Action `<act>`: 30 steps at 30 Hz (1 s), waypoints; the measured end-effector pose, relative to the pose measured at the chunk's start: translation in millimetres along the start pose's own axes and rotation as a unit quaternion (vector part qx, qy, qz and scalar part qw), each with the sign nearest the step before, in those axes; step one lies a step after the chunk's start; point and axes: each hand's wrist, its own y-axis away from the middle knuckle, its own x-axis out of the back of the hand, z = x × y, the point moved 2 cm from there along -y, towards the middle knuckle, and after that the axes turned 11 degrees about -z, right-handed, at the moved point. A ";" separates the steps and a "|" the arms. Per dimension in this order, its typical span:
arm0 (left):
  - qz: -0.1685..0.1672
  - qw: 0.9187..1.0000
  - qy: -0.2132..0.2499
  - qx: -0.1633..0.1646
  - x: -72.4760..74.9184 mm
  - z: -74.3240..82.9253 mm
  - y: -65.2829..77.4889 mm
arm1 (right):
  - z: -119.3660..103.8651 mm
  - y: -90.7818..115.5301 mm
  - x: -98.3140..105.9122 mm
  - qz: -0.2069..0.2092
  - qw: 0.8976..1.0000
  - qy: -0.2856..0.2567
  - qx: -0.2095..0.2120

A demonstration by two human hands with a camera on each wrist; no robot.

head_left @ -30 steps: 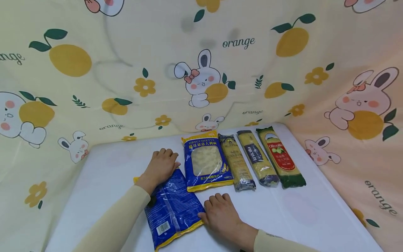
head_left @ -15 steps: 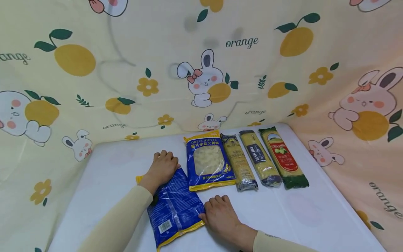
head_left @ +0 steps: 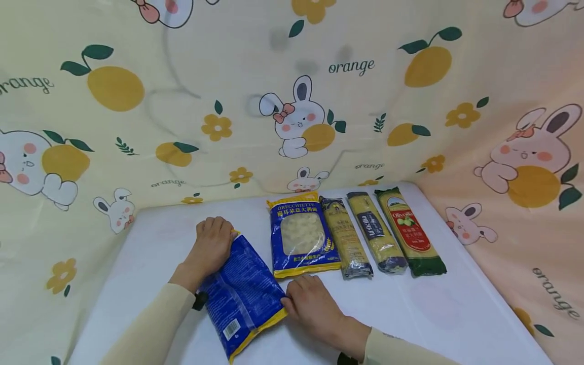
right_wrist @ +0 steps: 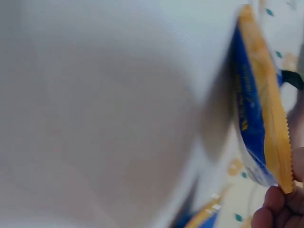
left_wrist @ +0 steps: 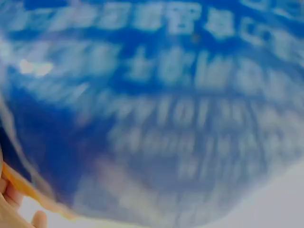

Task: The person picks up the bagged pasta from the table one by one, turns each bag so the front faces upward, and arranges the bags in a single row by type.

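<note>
A blue pasta bag with yellow ends [head_left: 246, 291] shows its printed back and a barcode in the head view. My left hand [head_left: 211, 248] grips its upper end. At the lower right corner, my right hand [head_left: 315, 306] pinches the yellow edge between thumb and fingers, as the right wrist view also shows on the bag's edge [right_wrist: 273, 118]. The bag looks raised off the white table, with a shadow beside it. Blurred print on the bag [left_wrist: 166, 95] fills most of the left wrist view. My left fingertips are partly hidden behind the bag.
Right of the held bag lies an orecchiette bag [head_left: 303, 233], face up. Beside it lie three long pasta packs: a gold one [head_left: 347, 238], one with a dark blue label [head_left: 376, 233] and a green-ended one with a red label [head_left: 410, 230]. A patterned cloth [head_left: 246, 61] hangs behind the table [head_left: 410, 324].
My left hand has moved left with the bag's upper end, and the bag has shifted left, away from the orecchiette bag. My right hand has moved slightly left and up with its corner.
</note>
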 end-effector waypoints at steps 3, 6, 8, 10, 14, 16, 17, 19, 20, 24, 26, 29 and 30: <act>0.030 0.999 0.013 -0.005 10.6 1.0 -4.6 | -0.8 -1.8 19.4 0.046 0.998 -0.036 0.011; 0.056 0.998 0.025 -0.019 22.0 3.8 -10.9 | -3.6 -1.6 39.4 0.087 0.995 -0.039 0.026; 0.072 0.997 0.029 -0.030 28.2 6.1 -14.1 | -5.7 -0.8 51.6 0.107 0.993 -0.029 0.039; 0.082 0.995 0.028 -0.039 32.7 8.3 -16.2 | -7.3 -0.5 61.2 0.130 0.990 -0.014 0.054; 0.083 0.995 0.011 -0.047 36.1 12.1 -16.9 | -8.2 -0.4 70.1 0.142 0.988 -0.001 0.065; 0.075 0.996 0.000 -0.048 36.6 12.8 -16.3 | -7.6 -0.5 69.4 0.140 0.988 -0.001 0.066; 0.070 0.996 -0.003 -0.047 37.3 12.8 -16.0 | -7.3 -0.8 68.2 0.139 0.988 -0.002 0.066; 0.055 0.998 -0.005 -0.042 40.2 13.4 -15.6 | -6.5 -1.4 65.3 0.144 0.987 -0.001 0.068; 0.048 0.998 -0.007 -0.037 41.9 13.5 -15.7 | -6.2 -1.7 64.1 0.150 0.986 0.000 0.072; 0.020 1.000 -0.010 -0.013 50.9 15.1 -15.9 | -6.7 -3.7 61.0 0.174 0.980 0.003 0.094; 0.016 1.000 -0.014 0.001 55.2 17.2 -16.1 | -7.7 -3.5 59.8 0.180 0.978 0.004 0.102; 0.012 0.999 -0.015 0.025 61.4 21.7 -18.3 | -9.7 -3.4 58.8 0.183 0.977 0.003 0.108; 0.011 0.999 -0.017 0.033 63.4 23.6 -19.5 | -10.4 -3.4 58.6 0.183 0.977 0.002 0.110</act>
